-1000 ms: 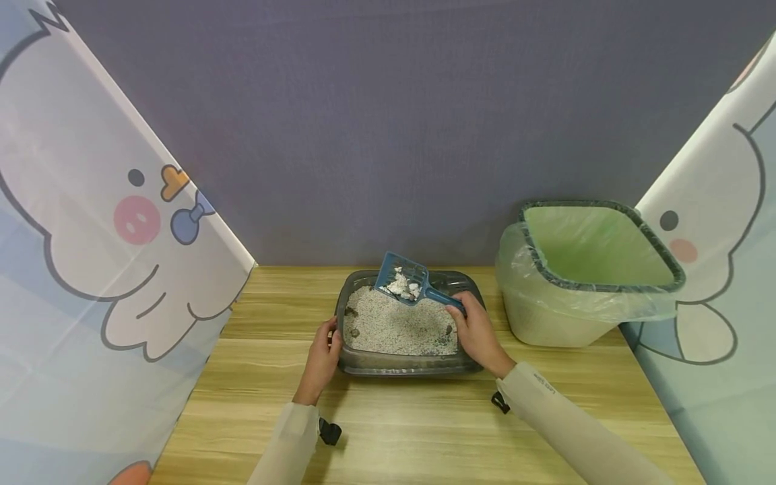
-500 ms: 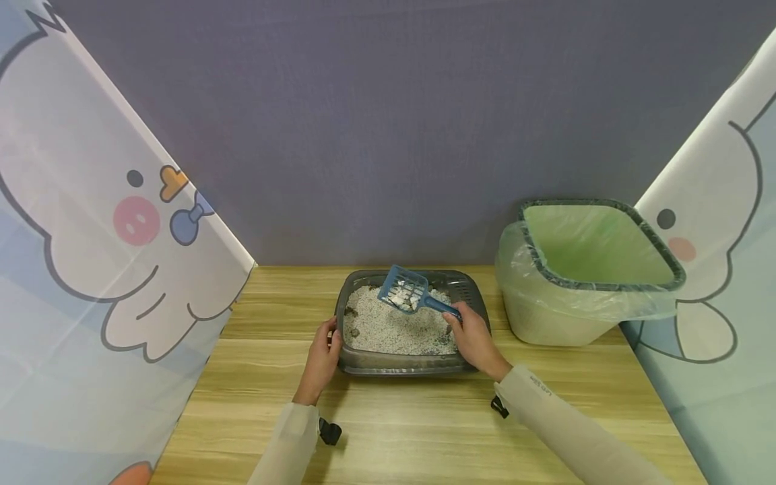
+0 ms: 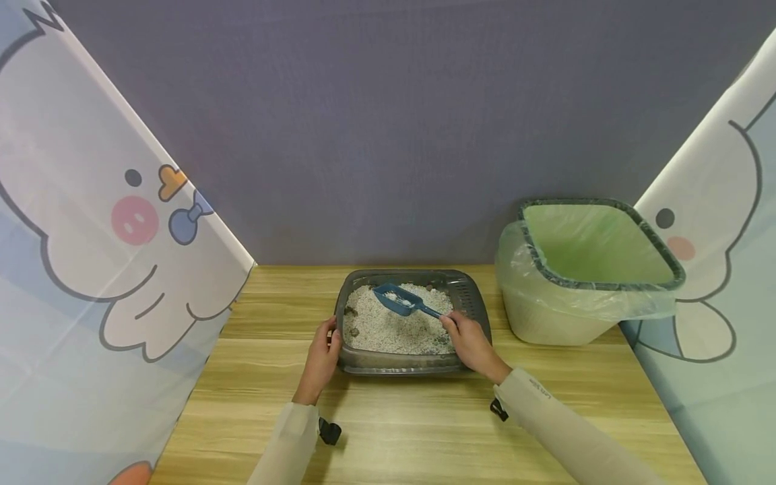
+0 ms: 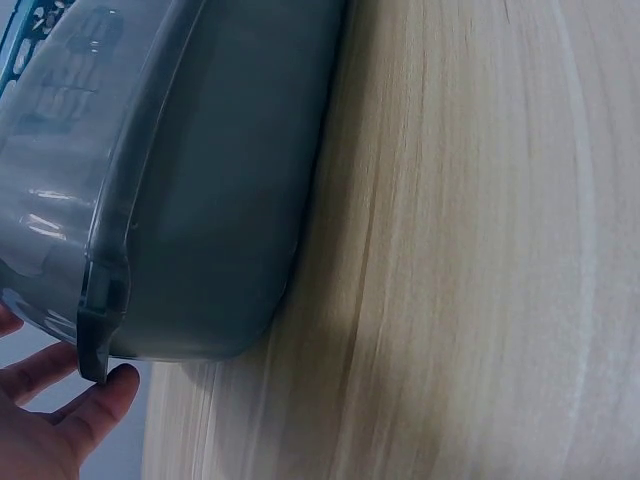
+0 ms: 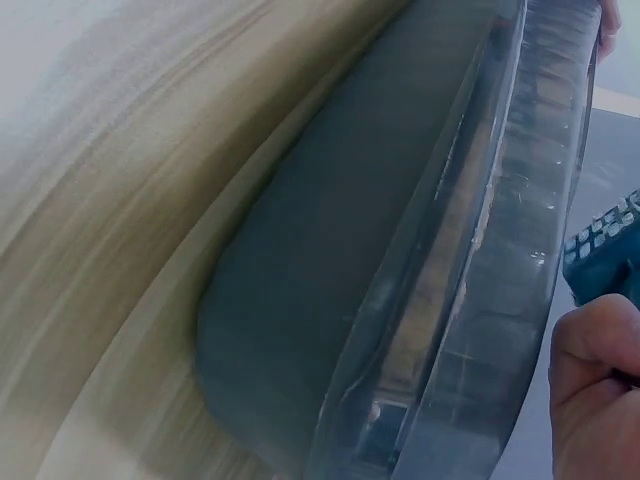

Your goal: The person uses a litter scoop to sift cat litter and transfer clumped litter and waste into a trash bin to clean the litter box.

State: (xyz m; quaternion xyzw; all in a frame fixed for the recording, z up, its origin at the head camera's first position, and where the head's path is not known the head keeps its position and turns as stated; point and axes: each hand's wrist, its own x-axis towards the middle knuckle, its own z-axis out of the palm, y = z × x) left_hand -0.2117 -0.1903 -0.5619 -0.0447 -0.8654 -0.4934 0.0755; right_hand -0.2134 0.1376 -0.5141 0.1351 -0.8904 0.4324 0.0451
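Observation:
A dark grey litter box [image 3: 403, 366] filled with pale litter [image 3: 388, 335] sits at the back of the table. My left hand [image 3: 321, 358] pinches the rim at its left side; the left wrist view has the thumb and fingers [image 4: 105, 405] at the rim's corner. My right hand [image 3: 475, 349] grips the handle of a blue slotted litter scoop [image 3: 405, 303] over the litter. White clumps [image 3: 397, 298] lie in the scoop, which is tilted. Small dark lumps [image 3: 354, 332] show at the left of the litter. In the right wrist view, the slotted scoop head [image 5: 605, 245] stands beyond the box wall.
A whitish bin [image 3: 554, 330] lined with a pale green bag [image 3: 606, 246] stands right of the box. The grey back wall [image 3: 388, 168] rises close behind. Cartoon-printed side panels [image 3: 79, 222] flank the wooden table [image 3: 412, 431].
The scoop has come down closer to the litter and tipped, and fewer white clumps show in it. My right hand has shifted slightly lower. The left hand stays at the rim.

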